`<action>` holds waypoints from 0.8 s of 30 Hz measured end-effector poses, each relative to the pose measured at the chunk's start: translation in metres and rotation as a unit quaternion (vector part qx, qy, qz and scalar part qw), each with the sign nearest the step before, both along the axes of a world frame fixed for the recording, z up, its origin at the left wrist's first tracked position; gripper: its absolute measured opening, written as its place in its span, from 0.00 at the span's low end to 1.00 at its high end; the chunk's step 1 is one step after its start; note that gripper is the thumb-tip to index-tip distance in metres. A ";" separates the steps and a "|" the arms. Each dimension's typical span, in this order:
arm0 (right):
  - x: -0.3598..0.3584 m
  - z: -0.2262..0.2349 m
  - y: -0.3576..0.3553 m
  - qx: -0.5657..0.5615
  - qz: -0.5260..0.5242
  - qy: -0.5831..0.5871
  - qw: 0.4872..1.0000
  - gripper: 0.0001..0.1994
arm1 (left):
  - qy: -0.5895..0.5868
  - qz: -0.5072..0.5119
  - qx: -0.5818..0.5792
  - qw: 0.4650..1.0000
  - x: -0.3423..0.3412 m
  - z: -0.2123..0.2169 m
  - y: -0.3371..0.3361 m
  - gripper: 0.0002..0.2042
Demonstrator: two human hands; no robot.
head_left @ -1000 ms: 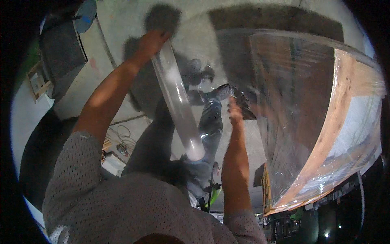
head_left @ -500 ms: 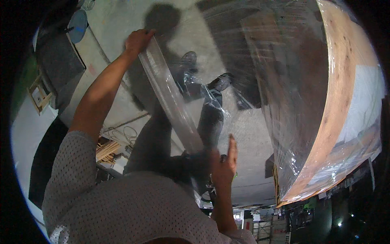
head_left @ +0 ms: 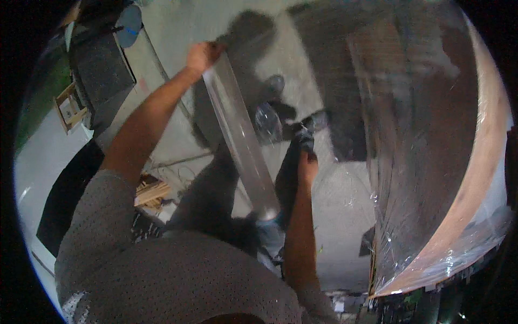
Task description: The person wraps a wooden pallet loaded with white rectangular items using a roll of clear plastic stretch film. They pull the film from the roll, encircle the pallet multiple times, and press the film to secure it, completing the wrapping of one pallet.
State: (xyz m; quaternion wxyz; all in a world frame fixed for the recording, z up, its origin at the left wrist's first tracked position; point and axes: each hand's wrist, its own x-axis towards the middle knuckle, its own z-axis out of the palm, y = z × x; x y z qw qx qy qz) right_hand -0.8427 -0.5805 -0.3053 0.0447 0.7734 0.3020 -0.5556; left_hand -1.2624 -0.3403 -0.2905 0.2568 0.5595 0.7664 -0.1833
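My left hand (head_left: 202, 54) is shut on the top end of a long roll of clear stretch film (head_left: 240, 143). The roll slants down from that hand toward my body. My right hand (head_left: 307, 162) is stretched forward just right of the roll, near my dark shoes (head_left: 310, 127). Its fingertips blur into the dark shoe, so its grip is unclear. A sheet of clear film (head_left: 410, 162) runs from the roll to a big film-wrapped wooden panel (head_left: 475, 178) on the right.
Grey concrete floor (head_left: 345, 216) lies below me. A black flat panel (head_left: 102, 70) and a blue disc (head_left: 128, 24) are at the upper left. Near them is a small wooden frame (head_left: 67, 105). Wood scraps (head_left: 151, 190) lie by my left side.
My right hand left the film, pulled back toward my body with fingers spread, then reached forward again beside the roll. My left hand kept hold of the roll's top end.
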 end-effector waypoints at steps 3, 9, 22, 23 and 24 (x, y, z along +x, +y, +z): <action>0.003 0.106 0.013 -0.014 -0.011 -0.062 0.998 0.23 | 0.008 0.057 0.006 0.998 0.006 -0.004 0.002 0.27; -0.057 0.290 0.090 0.079 0.066 0.241 0.965 0.29 | -0.058 0.051 -0.019 0.997 0.007 0.014 0.000 0.27; -0.178 -0.088 0.223 0.036 0.335 0.043 0.941 0.31 | 0.015 0.136 -0.061 0.989 -0.058 -0.014 -0.041 0.24; -0.183 -0.108 0.193 0.002 0.318 0.089 0.944 0.30 | 0.023 0.135 -0.061 0.989 -0.068 -0.014 -0.053 0.24; -0.188 -0.124 0.158 -0.009 0.357 0.075 0.931 0.30 | 0.033 0.134 -0.060 0.989 -0.083 -0.013 -0.066 0.24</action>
